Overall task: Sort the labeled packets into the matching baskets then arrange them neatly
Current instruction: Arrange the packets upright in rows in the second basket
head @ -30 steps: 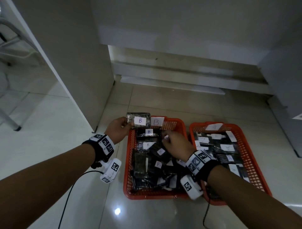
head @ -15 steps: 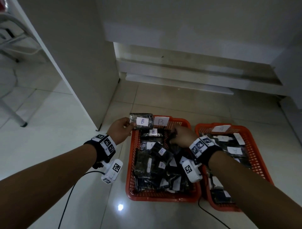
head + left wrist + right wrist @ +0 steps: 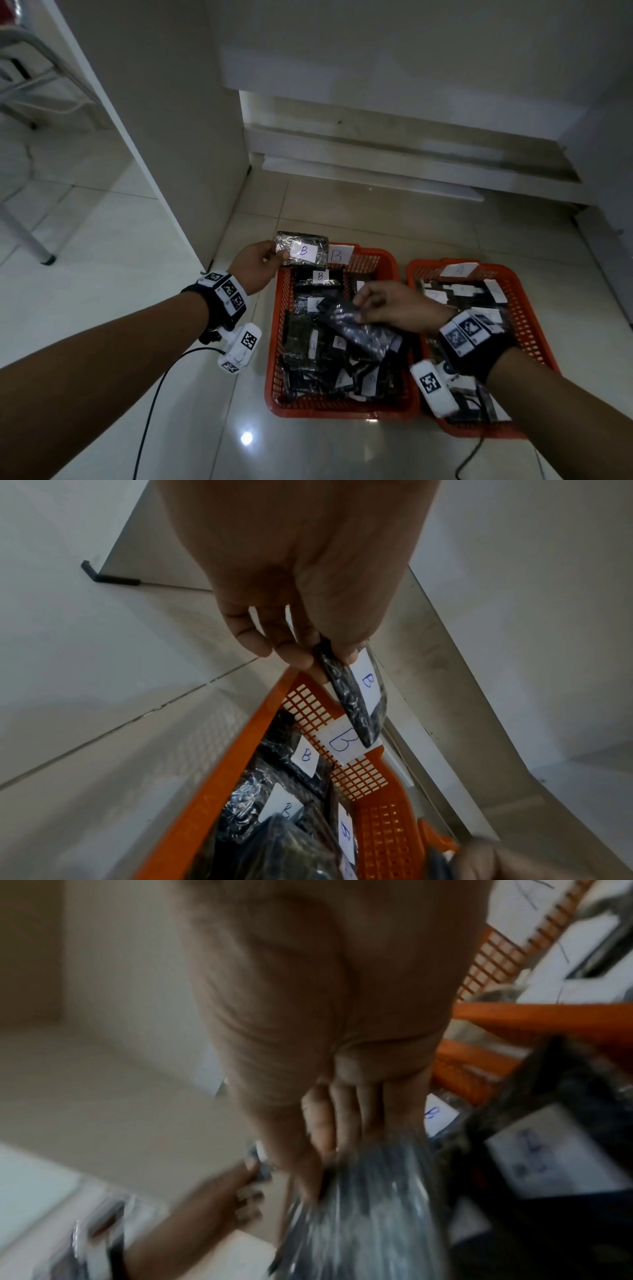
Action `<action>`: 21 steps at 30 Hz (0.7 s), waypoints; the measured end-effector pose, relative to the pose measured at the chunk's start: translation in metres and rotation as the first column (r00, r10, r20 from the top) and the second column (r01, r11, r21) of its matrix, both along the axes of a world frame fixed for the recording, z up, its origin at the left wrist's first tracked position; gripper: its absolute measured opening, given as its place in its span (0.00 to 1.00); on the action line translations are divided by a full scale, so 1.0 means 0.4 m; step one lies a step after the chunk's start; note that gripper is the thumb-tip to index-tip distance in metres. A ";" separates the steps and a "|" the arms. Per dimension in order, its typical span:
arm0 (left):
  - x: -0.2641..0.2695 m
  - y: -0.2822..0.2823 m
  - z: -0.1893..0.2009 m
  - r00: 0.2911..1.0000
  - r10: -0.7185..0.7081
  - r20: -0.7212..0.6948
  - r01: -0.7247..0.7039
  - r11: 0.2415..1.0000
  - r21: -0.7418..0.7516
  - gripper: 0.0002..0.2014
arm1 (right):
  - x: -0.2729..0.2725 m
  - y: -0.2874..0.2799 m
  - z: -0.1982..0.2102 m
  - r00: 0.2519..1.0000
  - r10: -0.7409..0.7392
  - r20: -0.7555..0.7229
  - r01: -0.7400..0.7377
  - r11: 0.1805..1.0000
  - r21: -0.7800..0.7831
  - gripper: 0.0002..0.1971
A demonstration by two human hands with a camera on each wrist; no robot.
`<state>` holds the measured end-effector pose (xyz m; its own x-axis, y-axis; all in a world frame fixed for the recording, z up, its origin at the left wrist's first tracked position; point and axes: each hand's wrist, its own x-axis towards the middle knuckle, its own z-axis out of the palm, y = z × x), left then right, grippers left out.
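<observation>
Right hand mid-frame, fingers pinching a dark packet above the B basket. Left hand farther up, fingers pinching a B-labeled packet at that basket's far-left corner. A basket right, adjacent.

Dark B-labelled packets fill the left orange basket.

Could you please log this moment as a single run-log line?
left hand: holds B packet over B basket | right hand: lifts dark packet, label unseen | A basket: beside
</observation>
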<state>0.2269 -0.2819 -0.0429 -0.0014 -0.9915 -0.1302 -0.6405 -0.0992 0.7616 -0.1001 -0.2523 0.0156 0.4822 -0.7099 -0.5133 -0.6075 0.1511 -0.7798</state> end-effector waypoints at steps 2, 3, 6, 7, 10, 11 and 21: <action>-0.006 -0.004 0.000 1.000 -0.014 -0.001 0.014 1.000 -0.004 0.17 | -0.002 0.025 -0.009 0.983 0.179 -0.038 -0.175 0.981 0.085 0.10; -0.009 -0.005 0.000 1.000 -0.019 -0.008 0.019 1.000 -0.006 0.17 | -0.006 0.031 -0.015 0.968 0.240 -0.080 -0.234 0.969 0.082 0.08; -0.021 0.000 0.003 1.000 -0.026 -0.003 0.025 0.999 -0.026 0.15 | -0.016 0.010 -0.033 0.948 0.170 -0.270 -0.225 0.956 -0.188 0.04; -0.026 0.004 0.004 1.000 -0.030 0.001 0.030 0.999 -0.032 0.15 | -0.021 -0.009 -0.043 0.933 0.094 -0.349 -0.208 0.929 -0.307 0.03; -0.041 0.013 -0.002 0.999 -0.050 -0.005 0.050 0.998 -0.041 0.14 | -0.030 -0.081 -0.070 0.862 -0.081 -0.501 -0.169 0.885 -0.434 0.06; -0.045 0.014 -0.006 0.998 -0.059 -0.006 0.059 0.998 -0.038 0.14 | -0.028 -0.103 -0.077 0.847 -0.084 -0.524 -0.168 0.894 -0.416 0.09; -0.054 0.012 -0.017 0.998 -0.052 -0.028 0.051 0.999 -0.015 0.13 | 0.048 -0.140 -0.129 0.735 0.343 -0.585 -0.485 0.869 -0.099 0.21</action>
